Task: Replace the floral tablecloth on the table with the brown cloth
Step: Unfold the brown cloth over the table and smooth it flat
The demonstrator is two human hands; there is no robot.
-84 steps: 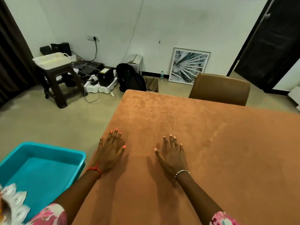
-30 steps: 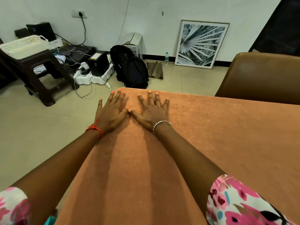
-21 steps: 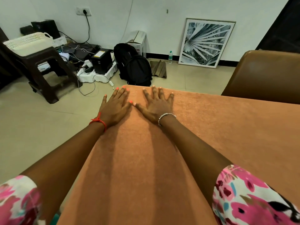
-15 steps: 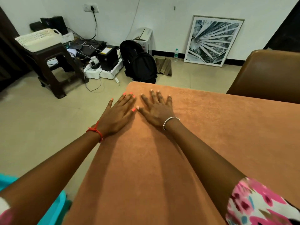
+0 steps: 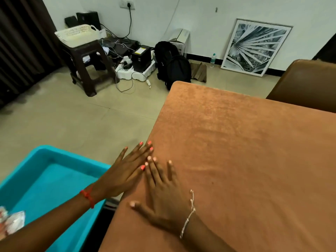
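Observation:
The brown cloth (image 5: 245, 160) covers the whole table top and hangs over its left edge. My right hand (image 5: 163, 195) lies flat on the cloth near the left edge, fingers spread, holding nothing. My left hand (image 5: 125, 171) rests flat at that same edge, fingers apart, its fingertips just on the cloth and the palm over the side. A bit of white and pink floral fabric (image 5: 11, 222) shows at the lower left, inside the turquoise tub (image 5: 45, 155).
A brown chair (image 5: 305, 84) stands at the table's far side. On the floor by the wall are a dark stool (image 5: 87, 68) with a white basket (image 5: 76, 34), cables and boxes, a black backpack (image 5: 172, 66) and a framed picture (image 5: 254, 48).
Both hands have slid back along the cloth from the far left corner toward me, staying flat. The view has swung down and left, so the tub shows again.

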